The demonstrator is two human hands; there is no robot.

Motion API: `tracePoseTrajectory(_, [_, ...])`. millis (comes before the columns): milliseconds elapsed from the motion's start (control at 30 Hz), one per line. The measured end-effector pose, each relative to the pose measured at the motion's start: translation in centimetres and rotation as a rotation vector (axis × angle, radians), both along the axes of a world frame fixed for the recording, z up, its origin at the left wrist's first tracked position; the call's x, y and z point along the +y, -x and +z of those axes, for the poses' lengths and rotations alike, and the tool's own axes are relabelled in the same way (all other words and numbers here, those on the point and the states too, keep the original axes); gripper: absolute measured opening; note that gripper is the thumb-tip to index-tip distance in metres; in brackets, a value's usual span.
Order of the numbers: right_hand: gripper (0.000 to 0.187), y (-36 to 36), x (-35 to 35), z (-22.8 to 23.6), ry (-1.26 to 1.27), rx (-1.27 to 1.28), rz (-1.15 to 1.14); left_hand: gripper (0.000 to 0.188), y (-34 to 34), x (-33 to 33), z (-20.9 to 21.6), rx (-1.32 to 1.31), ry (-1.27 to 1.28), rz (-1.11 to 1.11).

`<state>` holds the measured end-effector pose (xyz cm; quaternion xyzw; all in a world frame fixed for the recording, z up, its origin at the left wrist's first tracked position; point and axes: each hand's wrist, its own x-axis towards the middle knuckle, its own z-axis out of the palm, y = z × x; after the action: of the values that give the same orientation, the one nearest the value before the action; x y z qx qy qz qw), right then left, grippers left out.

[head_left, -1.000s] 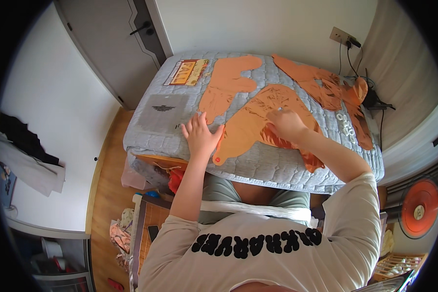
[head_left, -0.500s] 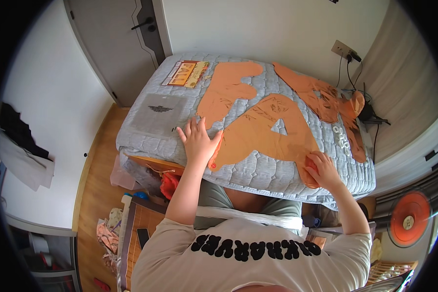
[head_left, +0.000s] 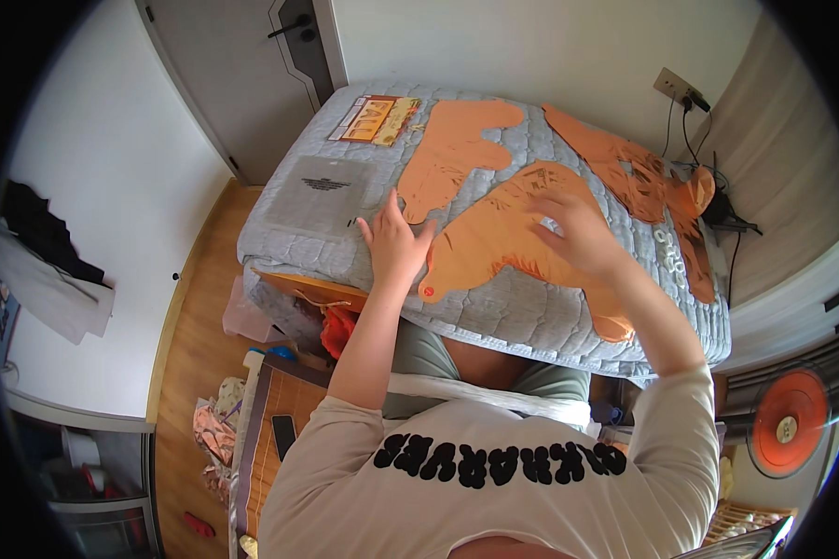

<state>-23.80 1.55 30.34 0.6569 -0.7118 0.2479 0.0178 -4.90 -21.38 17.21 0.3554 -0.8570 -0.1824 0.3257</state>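
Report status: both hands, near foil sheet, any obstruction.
Left hand spread at left edge of near foil sheet. Right hand open over it, contact unclear. Sheet on mattress, creased near top. Right hand blocks view of part of it.

The two-legged orange balloon (head_left: 494, 238) lies flat on the bed (head_left: 494, 321), legs toward the near edge, wrinkled near its top, right leg's tip apparently folded.

- your foil (head_left: 475, 250): orange, darker streaks
- mattress (head_left: 513, 324): pale grey, quilted pattern
- your shirt (head_left: 541, 508): off-white, black lettering (head_left: 502, 465)
- your trousers (head_left: 423, 363): grey-green
- door (head_left: 238, 70): grey
- fan (head_left: 797, 402): orange-red
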Motion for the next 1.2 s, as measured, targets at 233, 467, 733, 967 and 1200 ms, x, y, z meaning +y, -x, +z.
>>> tracePoseTrajectory(233, [0.027, -2.1, -17.2, -7.4, -0.136, -0.015, 0.076, 0.080, 0.6, -0.5, -0.6, 0.034, -0.005, 0.026])
tracePoseTrajectory(467, [0.025, -1.6, -18.8, -10.1, -0.149, -0.122, 0.007, 0.073, -0.1, 0.0, -0.7, 0.013, 0.053, 0.010])
tracePoseTrajectory(733, [0.022, -1.7, -19.4, -10.3, -0.148, -0.201, -0.078, 0.068, 0.0, 0.1, -0.4, 0.017, 0.082, 0.021])
tracePoseTrajectory(967, [0.028, -0.6, -19.6, -9.1, -0.187, -0.335, -0.106, 0.045, 0.0, 0.0, -0.7, -0.062, 0.148, 0.020])
tracePoseTrajectory(1200, [0.036, -1.2, -18.8, -9.0, -0.182, -0.403, -0.096, 0.034, 0.3, 0.0, -1.3, -0.041, 0.275, 0.028])
